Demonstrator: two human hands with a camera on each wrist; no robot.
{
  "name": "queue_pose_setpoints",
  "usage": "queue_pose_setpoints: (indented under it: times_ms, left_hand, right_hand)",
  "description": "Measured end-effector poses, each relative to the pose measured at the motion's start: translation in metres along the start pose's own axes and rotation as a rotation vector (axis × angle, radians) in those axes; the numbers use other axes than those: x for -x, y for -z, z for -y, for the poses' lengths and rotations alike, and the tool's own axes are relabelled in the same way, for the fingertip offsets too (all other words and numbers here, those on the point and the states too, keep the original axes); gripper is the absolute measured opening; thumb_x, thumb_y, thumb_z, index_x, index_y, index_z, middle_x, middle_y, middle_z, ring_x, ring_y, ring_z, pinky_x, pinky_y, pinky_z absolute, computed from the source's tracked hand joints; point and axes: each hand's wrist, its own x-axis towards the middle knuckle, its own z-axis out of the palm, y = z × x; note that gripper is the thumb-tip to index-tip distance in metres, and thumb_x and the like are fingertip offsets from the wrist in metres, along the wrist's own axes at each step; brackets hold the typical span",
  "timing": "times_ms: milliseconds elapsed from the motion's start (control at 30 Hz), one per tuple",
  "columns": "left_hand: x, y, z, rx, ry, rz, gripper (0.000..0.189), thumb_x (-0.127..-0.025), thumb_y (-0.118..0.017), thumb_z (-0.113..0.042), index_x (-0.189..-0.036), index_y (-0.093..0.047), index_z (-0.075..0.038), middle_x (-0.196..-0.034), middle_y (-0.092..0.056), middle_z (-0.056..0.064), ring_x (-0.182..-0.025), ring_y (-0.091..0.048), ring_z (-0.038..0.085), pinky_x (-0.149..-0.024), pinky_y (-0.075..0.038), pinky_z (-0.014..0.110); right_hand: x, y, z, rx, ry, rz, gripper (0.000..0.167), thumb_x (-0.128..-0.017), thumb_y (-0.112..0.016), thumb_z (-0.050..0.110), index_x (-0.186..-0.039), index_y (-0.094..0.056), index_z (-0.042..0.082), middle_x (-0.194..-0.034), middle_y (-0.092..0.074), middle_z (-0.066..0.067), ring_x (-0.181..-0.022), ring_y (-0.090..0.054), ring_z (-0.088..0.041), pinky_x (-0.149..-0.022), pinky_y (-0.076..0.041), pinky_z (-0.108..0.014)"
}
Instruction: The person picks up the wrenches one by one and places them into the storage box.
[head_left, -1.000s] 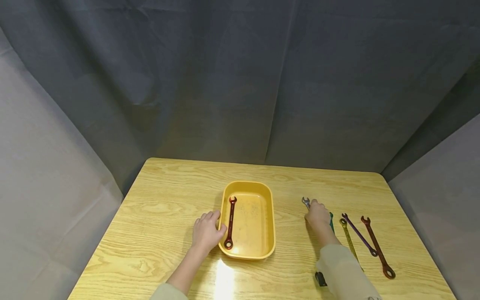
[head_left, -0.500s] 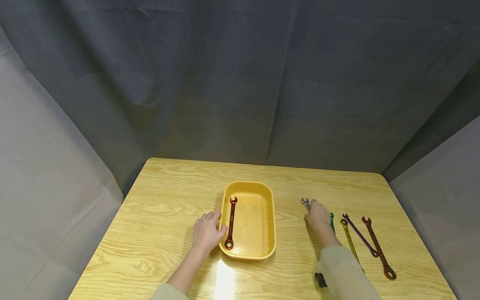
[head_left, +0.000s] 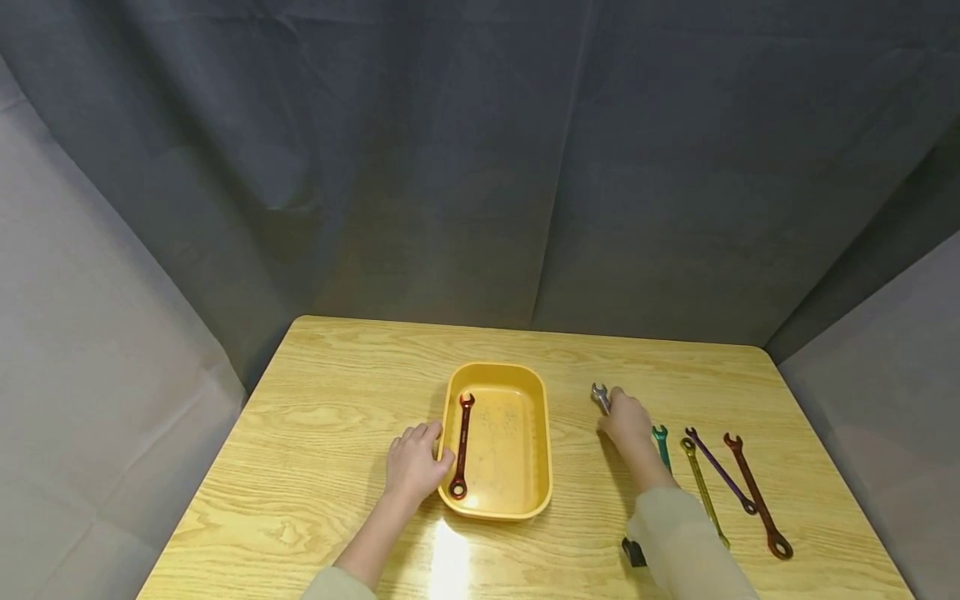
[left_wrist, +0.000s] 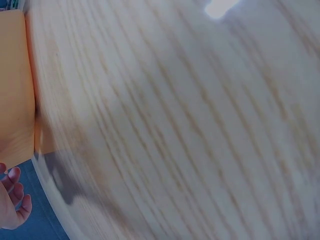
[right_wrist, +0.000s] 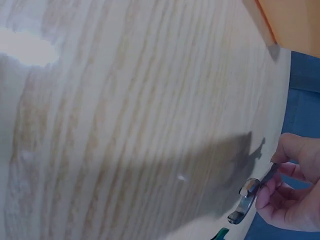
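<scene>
In the head view, my right hand (head_left: 630, 421) holds a silver combination wrench (head_left: 600, 394), its open-end jaw sticking out past the fingers. In the right wrist view, the thumb and fingers pinch the wrench's shaft (right_wrist: 269, 174), with the ratchet ring end (right_wrist: 247, 192) hanging below. My left hand (head_left: 412, 462) grips the left rim of a yellow tub (head_left: 546, 433), thumb over the edge and fingers outside. Inside the tub a dark red wrench (head_left: 462, 446) lies along the left wall. In the left wrist view, the left hand (left_wrist: 12, 200) is partly cut off.
Right of my right hand lie a green wrench (head_left: 662, 442), partly under the arm, a yellow-green wrench (head_left: 701, 487), a purple wrench (head_left: 720, 471) and a long red wrench (head_left: 756, 496). Grey curtains (head_left: 450, 167) stand behind the wooden table (head_left: 322, 400).
My right hand has moved left and slightly away from me with the silver wrench, uncovering more of the green wrench. The left hand and tub have stayed in place.
</scene>
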Motion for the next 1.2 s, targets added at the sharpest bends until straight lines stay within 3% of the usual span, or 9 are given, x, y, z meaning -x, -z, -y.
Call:
queue_pose_setpoints:
  times_ms: [367,1200]
  left_hand:
    - [0.000,0.001,0.000,-0.006,-0.002,-0.004,0.037,-0.079,-0.057,-0.031,-0.111,-0.060,-0.013,-0.102,-0.063,0.005,-0.091,-0.056,0.023,-0.075,-0.044,0.037]
    - [0.000,0.000,0.000,-0.014,0.008,0.012,0.038,-0.080,-0.055,-0.032,-0.112,-0.060,-0.014,-0.102,-0.063,0.005,-0.090,-0.055,0.022,-0.073,-0.043,0.036]
  right_hand:
    - [0.003,0.010,0.019,-0.051,0.036,-0.026,0.030,-0.075,-0.067,0.007,-0.097,-0.051,-0.005,-0.071,-0.056,-0.013,-0.061,-0.052,-0.024,-0.053,-0.043,-0.035]
    - [0.014,0.021,0.050,-0.107,0.062,-0.054,0.029,-0.075,-0.068,0.006,-0.097,-0.052,-0.005,-0.071,-0.056,-0.012,-0.060,-0.052,-0.023,-0.052,-0.044,-0.032]
